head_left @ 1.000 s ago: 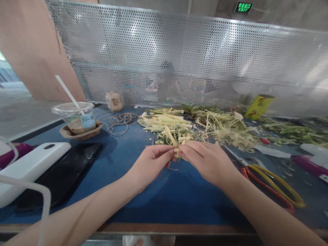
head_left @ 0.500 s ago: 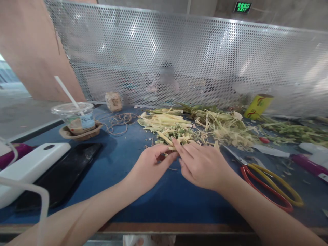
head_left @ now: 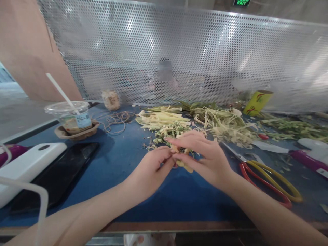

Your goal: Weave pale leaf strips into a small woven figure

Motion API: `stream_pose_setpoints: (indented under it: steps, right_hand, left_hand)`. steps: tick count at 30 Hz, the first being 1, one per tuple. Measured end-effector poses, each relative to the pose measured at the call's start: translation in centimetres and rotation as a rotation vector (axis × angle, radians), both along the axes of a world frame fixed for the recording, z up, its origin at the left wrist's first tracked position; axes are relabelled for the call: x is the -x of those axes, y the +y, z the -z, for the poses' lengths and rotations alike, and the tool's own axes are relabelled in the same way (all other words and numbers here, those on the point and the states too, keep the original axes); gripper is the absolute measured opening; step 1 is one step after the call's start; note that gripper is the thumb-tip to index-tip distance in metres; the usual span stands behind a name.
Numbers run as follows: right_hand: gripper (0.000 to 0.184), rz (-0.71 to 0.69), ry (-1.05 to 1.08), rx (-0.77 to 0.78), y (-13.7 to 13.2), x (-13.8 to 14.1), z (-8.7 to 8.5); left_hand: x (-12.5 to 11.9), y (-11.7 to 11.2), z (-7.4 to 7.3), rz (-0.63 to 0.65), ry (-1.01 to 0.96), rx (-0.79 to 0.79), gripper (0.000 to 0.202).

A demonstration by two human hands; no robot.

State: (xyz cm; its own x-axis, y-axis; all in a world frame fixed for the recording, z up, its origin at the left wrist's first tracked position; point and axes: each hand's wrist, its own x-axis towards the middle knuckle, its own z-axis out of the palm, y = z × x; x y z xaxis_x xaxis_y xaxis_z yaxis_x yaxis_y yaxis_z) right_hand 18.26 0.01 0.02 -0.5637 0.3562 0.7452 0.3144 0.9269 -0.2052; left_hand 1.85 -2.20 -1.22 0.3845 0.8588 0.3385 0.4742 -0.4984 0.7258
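Over the blue table top [head_left: 179, 194] my left hand [head_left: 150, 169] and my right hand [head_left: 205, 155] meet at the fingertips. Both pinch a small bundle of pale yellow straw strips [head_left: 183, 164], which sticks out below the right fingers. Something small and red shows between the fingers; I cannot make it out. Just behind the hands lies a pile of cut straw bits and green scraps [head_left: 170, 131]. Longer pale strips [head_left: 161, 119] and a tangled heap of straw [head_left: 225, 126] lie farther back.
Scissors with red and yellow handles [head_left: 266, 179] lie right of my hands. A plastic cup with a straw [head_left: 73, 118], brown twine [head_left: 116, 119], a black phone [head_left: 58, 172] and a white device [head_left: 25, 167] sit left. A perforated metal screen [head_left: 179, 58] closes the back; a person sits behind it.
My right hand's fingers rose and curled over the straw bundle; the left fingertips stayed pinched at it. The view shifted slightly downward.
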Motion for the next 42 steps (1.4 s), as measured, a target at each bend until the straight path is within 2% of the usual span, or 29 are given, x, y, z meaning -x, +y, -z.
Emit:
stream_pose_setpoints:
  steps: [2, 4, 6, 9, 11, 14, 17, 20, 23, 27, 29, 32, 36, 40, 42]
  right_hand:
    - [0.017, 0.042, 0.021, -0.040, -0.3, 0.0, 0.3]
    - [0.007, 0.187, -0.012, -0.060, -0.5, -0.2, 0.4]
    - [0.010, 0.265, -0.133, -0.121, -0.4, -0.7, 0.3]
    - [0.023, 0.175, -0.268, -0.209, -0.1, -1.5, -0.2]
    - [0.023, 0.160, -0.349, -0.241, 0.0, -1.8, -0.7]
    - [0.019, 0.179, -0.350, -0.249, -0.1, -1.7, -1.2]
    - [0.020, 0.115, -0.342, -0.372, -0.1, -1.6, -1.5]
    - [0.021, 0.140, -0.331, -0.477, 0.1, -1.6, -1.4]
    - [0.018, 0.156, -0.300, -0.476, 0.2, -1.7, -1.2]
    - [0.024, 0.065, -0.278, -0.405, 0.1, -1.8, -1.1]
    - [0.020, 0.037, -0.270, -0.401, 0.1, -1.9, -1.2]
    - [0.015, 0.053, -0.325, -0.490, 0.0, -1.9, -1.6]
    - [0.018, 0.095, -0.448, -0.638, -0.4, -1.8, -1.9]
    - [0.027, 0.041, -0.502, -0.636, -0.9, -1.6, -2.1]
    - [0.028, 0.064, -0.468, -0.601, -1.0, -1.5, -2.0]
  left_hand:
    - [0.0, -0.1, -0.1, 0.018, -0.018, 0.006, 0.020]
    - [0.1, -0.1, -0.4, 0.028, -0.036, 0.017, 0.018]
    - [0.2, -0.1, -0.7, 0.027, -0.044, 0.029, 0.019]
    - [0.5, -0.1, -0.9, -0.001, -0.041, 0.048, 0.022]
    - [0.6, 0.0, -0.9, -0.009, -0.042, 0.061, 0.022]
    - [0.7, 0.1, -1.0, -0.012, -0.051, 0.069, 0.022]
    - [0.8, 0.1, -1.2, -0.038, -0.044, 0.065, 0.023]
    - [0.7, 0.1, -1.4, -0.044, -0.038, 0.058, 0.024]
    - [0.8, 0.1, -1.4, -0.042, -0.035, 0.050, 0.026]
    - [0.8, -0.1, -1.3, -0.037, -0.029, 0.057, 0.025]
    - [0.8, -0.2, -1.4, -0.021, -0.018, 0.057, 0.025]
    - [0.8, -0.3, -1.5, 0.011, -0.006, 0.051, 0.026]
    - [0.8, -0.1, -1.5, 0.010, 0.010, 0.054, 0.027]
    - [0.8, 0.0, -1.4, -0.002, 0.026, 0.053, 0.026]
    - [0.9, 0.0, -1.4, -0.018, 0.022, 0.052, 0.026]
